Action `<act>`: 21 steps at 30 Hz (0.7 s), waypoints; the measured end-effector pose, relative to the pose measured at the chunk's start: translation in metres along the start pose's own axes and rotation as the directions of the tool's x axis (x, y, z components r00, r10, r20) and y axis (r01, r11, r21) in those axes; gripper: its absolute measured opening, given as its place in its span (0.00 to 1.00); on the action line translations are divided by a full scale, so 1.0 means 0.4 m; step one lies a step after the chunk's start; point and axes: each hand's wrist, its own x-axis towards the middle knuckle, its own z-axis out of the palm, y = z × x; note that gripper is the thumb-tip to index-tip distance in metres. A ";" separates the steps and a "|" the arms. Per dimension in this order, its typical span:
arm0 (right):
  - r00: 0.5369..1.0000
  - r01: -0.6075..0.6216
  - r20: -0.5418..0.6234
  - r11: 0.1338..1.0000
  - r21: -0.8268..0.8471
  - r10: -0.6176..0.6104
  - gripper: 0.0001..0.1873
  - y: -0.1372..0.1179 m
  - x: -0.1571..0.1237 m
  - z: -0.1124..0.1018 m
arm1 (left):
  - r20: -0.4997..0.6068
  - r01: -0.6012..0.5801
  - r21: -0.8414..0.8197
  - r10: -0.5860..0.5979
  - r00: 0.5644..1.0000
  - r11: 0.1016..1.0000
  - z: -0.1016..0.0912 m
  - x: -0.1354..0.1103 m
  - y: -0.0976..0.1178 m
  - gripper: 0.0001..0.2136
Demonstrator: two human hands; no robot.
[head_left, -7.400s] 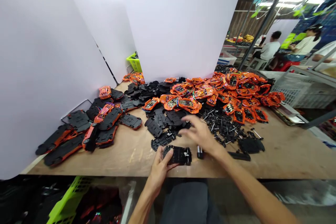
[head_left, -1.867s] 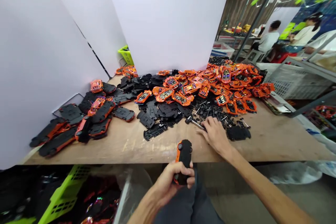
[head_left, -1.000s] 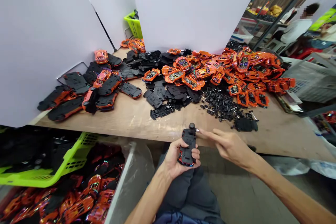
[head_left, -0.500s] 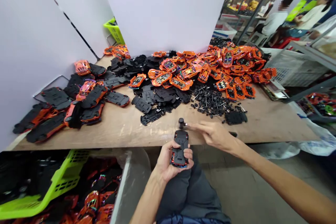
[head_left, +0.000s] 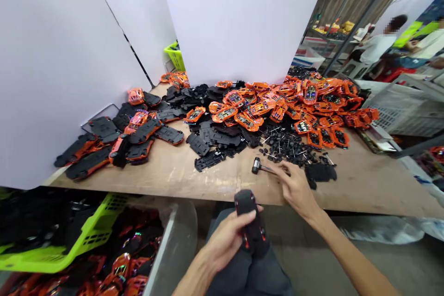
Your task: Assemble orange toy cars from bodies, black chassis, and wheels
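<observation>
The left hand [head_left: 225,252] gripped a black model car [head_left: 250,219] lengthwise, fingers wrapped round its side. With the arm reaching forward, the right hand [head_left: 296,187] lay at the handle of a small mallet [head_left: 258,165] on the table [head_left: 222,187], its grip unclear. Beyond the hands lay black wheels [head_left: 286,145] and orange car shells [head_left: 277,106].

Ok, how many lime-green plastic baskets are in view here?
2. One basket sits in the gap between the white panels, beyond the table; the other sits below the table's near edge, at lower left. More could be hidden.
</observation>
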 end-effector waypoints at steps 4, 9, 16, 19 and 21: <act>0.981 -0.189 0.086 0.796 0.575 0.171 0.26 -0.097 -0.057 0.047 | -0.016 -0.294 0.143 0.299 0.954 0.945 0.020 -0.020 0.026 0.28; 0.962 -0.256 0.117 0.672 0.695 0.246 0.22 -0.139 -0.063 0.102 | 0.040 -0.462 0.375 0.484 0.874 0.804 0.017 0.034 0.154 0.25; 0.991 -0.120 -0.007 0.893 0.433 0.137 0.11 -0.040 -0.009 0.104 | 0.207 -0.500 0.705 0.529 0.823 0.503 -0.008 0.109 0.217 0.20; 0.979 -0.161 -0.045 0.890 0.427 0.199 0.12 -0.038 -0.020 0.125 | 0.192 -0.478 0.740 0.532 0.824 0.473 -0.018 0.132 0.182 0.16; 0.973 -0.166 -0.072 0.888 0.429 0.217 0.10 -0.044 -0.023 0.138 | 0.174 -0.465 0.766 0.552 0.815 0.444 -0.024 0.140 0.163 0.15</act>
